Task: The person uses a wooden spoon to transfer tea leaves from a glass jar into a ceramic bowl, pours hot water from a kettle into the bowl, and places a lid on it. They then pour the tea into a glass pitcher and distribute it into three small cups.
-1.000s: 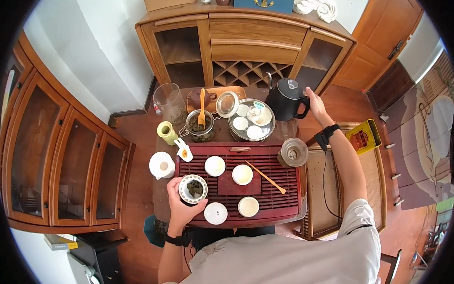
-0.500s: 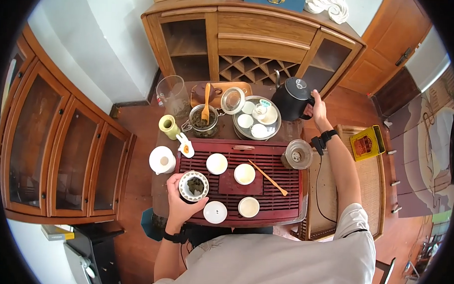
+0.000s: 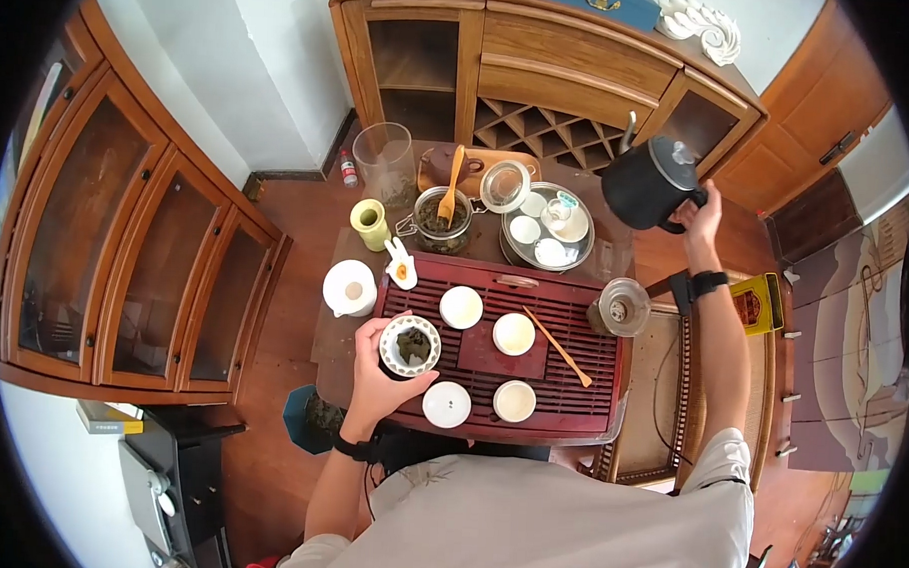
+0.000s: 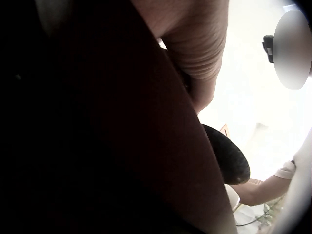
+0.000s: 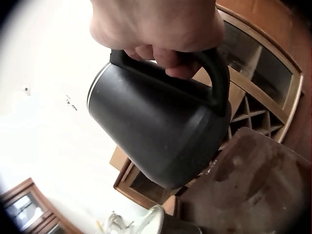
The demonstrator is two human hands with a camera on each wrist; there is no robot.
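Note:
In the head view the left hand [image 3: 379, 382] grips a white patterned cup [image 3: 410, 346] with dark leaves inside, at the front left edge of the red slatted tray [image 3: 481, 373]. The right hand [image 3: 705, 221] holds a black kettle [image 3: 650, 186] by its handle, at the table's back right. In the right wrist view, fingers [image 5: 168, 61] curl round the handle of the kettle [image 5: 151, 122], whose base is lifted above the tabletop. Beside the cup lies a white lid [image 3: 446, 404]. The left wrist view is mostly dark, with part of the left hand [image 4: 195, 53] visible.
Three pale cups, one of them [image 3: 514, 334] near the middle, and a wooden pick [image 3: 557, 346] are on the tray. A glass strainer cup [image 3: 619, 307] stands at its right corner. Behind are a leaf jar [image 3: 443, 224], a round metal tray [image 3: 586, 251] and a tall glass [image 3: 384, 161].
The right hand has closed round the kettle's handle and raised the kettle off the table. The left hand keeps its grip on the cup. The head view has shifted.

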